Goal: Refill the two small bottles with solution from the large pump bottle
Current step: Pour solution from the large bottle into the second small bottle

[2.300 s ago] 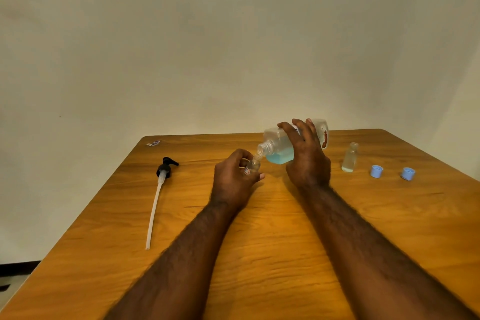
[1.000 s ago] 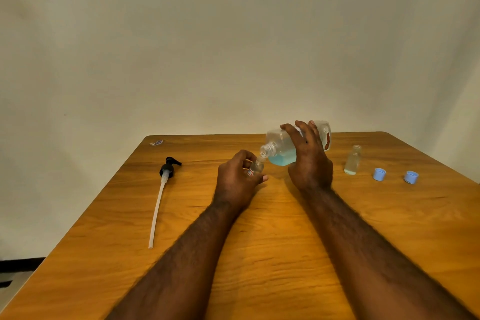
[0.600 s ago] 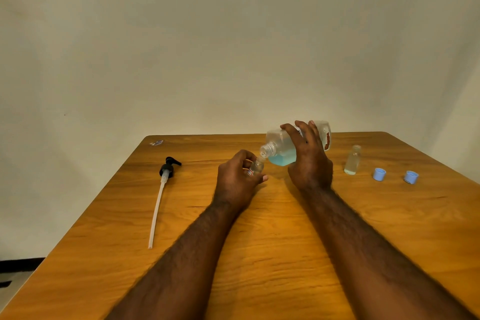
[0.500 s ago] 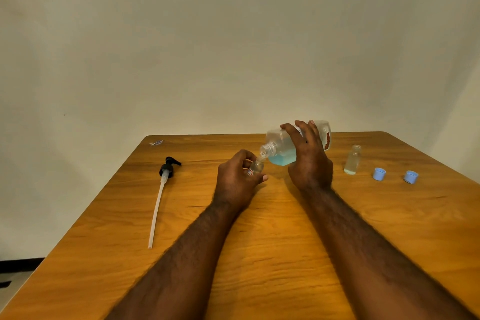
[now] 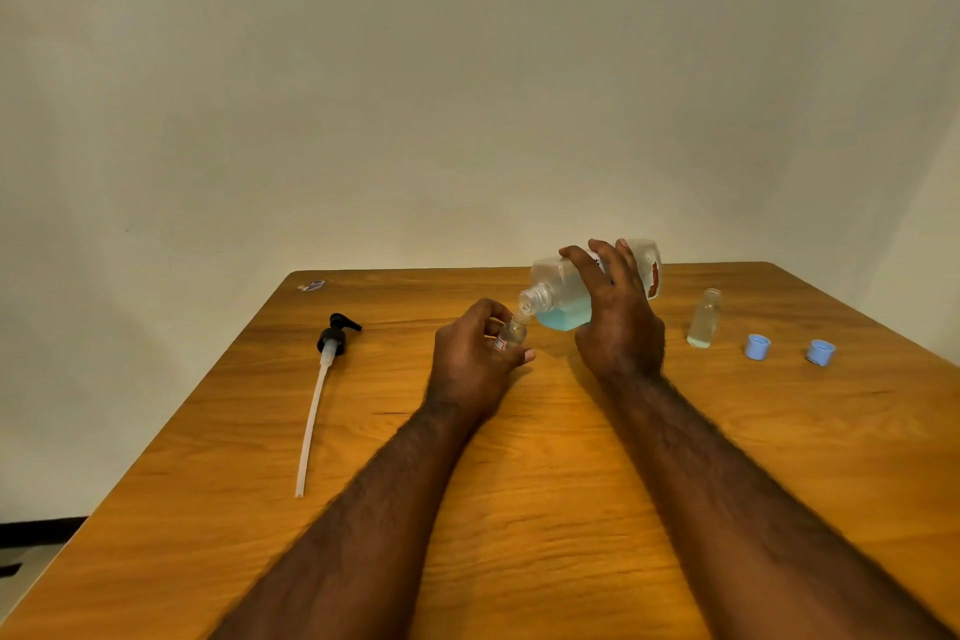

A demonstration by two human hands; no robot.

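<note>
Head view: our right hand point(image 5: 618, 322) grips the large bottle point(image 5: 563, 294) tipped leftward so its neck meets the small bottle point(image 5: 511, 334), pinched steady mid-table by our left hand point(image 5: 475, 364); second small bottle point(image 5: 705, 318) waits right.

Plain indoor room, bare off-white wall point(image 5: 467, 94), wooden table point(image 5: 545, 509) against it

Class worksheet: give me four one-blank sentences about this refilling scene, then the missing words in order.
1. The right hand tilts the large clear bottle of ____ liquid.
2. The left hand holds one small clear bottle; the other small clear bottle stands on the person's ____ side.
3. ____ light blue caps lie on the wooden table.
4. The black pump head with white tube lies ____ of the left hand.
Missing words: blue; right; two; left.
</note>
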